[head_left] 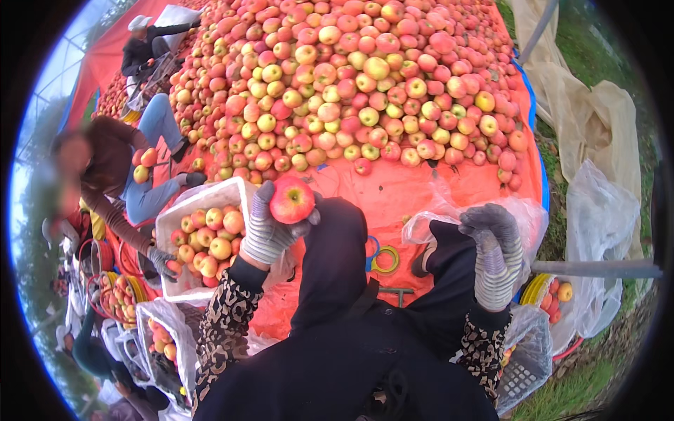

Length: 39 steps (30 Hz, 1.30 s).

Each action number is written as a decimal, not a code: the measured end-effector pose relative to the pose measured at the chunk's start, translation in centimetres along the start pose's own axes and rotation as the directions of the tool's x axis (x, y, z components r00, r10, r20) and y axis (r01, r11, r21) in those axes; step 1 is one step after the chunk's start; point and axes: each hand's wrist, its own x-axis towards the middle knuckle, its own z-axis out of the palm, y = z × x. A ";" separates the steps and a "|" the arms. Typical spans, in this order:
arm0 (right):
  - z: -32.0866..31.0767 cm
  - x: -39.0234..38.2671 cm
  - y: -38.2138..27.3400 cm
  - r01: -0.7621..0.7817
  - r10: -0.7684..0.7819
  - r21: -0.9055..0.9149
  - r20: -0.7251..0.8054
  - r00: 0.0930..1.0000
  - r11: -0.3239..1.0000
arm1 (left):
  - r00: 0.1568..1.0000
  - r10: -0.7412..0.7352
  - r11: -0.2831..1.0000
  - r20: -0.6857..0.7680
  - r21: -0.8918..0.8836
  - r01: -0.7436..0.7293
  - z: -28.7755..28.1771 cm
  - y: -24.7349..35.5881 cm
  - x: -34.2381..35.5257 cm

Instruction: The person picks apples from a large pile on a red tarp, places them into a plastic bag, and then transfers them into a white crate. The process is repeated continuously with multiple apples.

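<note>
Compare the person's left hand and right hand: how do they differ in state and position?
The left hand holds a red apple; the right hand holds none. The left hand is beside the white crate; the right hand is well away from it. Both wear striped grey gloves.

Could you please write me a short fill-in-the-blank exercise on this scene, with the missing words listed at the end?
1. The left hand holds a single round, mostly red ____.
2. Striped ____ cover the left hand and the right hand.
3. The crate nearest the left hand, with many apples inside, is ____ in colour.
4. The nearest co-worker, whose hand reaches to that crate, is on the person's ____ side.

Missing words: apple; gloves; white; left.
</note>
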 end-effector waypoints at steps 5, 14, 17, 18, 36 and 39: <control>-0.1 0.5 1.5 -0.066 0.065 -0.047 -0.029 0.997 0.997 | 0.478 0.839 0.128 -0.260 0.948 0.291 -17.9 6.8 -10.8; 0.8 3.9 0.8 -0.118 0.194 -0.338 0.201 0.960 0.934 | 0.119 0.628 0.018 -0.769 0.168 0.986 -25.5 4.8 -19.1; 1.4 5.6 0.2 -0.044 0.237 -0.483 0.345 0.908 0.874 | 0.358 0.658 -0.119 -0.662 0.378 0.918 -25.7 4.9 -17.0; 1.6 6.3 0.3 0.029 0.225 -0.522 0.417 0.881 0.853 | 0.442 0.662 -0.172 -0.605 0.451 0.876 -25.5 5.1 -15.9; 4.1 12.2 5.8 0.316 0.657 -0.796 0.604 0.451 0.516 | 0.489 0.601 0.270 -0.632 0.736 0.620 -29.2 0.4 25.4; 4.2 12.1 6.0 0.279 0.721 -0.863 0.504 0.475 0.420 | 0.456 0.654 0.227 -0.603 0.732 0.642 -29.7 0.3 27.7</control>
